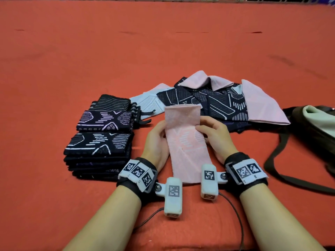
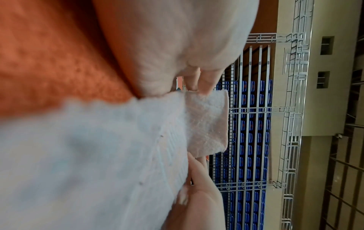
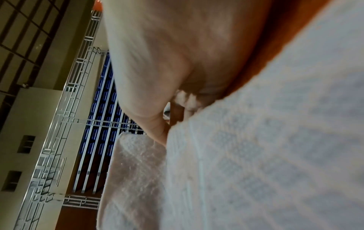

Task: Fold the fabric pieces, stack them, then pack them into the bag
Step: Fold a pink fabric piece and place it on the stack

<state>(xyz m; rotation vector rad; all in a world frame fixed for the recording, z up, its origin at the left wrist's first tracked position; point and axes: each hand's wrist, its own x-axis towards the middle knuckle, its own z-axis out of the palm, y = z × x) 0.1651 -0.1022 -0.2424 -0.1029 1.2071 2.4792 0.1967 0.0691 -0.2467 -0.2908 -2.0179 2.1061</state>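
Note:
A long pink fabric piece (image 1: 184, 142) lies lengthwise before me on the red table, its far end lifted and bending back toward me. My left hand (image 1: 157, 140) grips its left edge and my right hand (image 1: 212, 134) grips its right edge, thumbs on top. The left wrist view shows the raised flap of the pink fabric piece (image 2: 206, 123) between the left hand's fingers (image 2: 204, 84) above and the right hand (image 2: 199, 191) below. In the right wrist view the pink fabric piece (image 3: 256, 155) fills the frame under the right hand (image 3: 177, 54). Two stacks of folded dark patterned pieces (image 1: 101, 142) stand at the left.
A loose heap of unfolded dark and pink pieces (image 1: 223, 100) lies beyond my hands. A brown bag (image 1: 313, 127) with a pale lining sits at the right edge, its strap (image 1: 282, 169) trailing across the red table (image 1: 145, 42). Thin cables run from my wrist devices.

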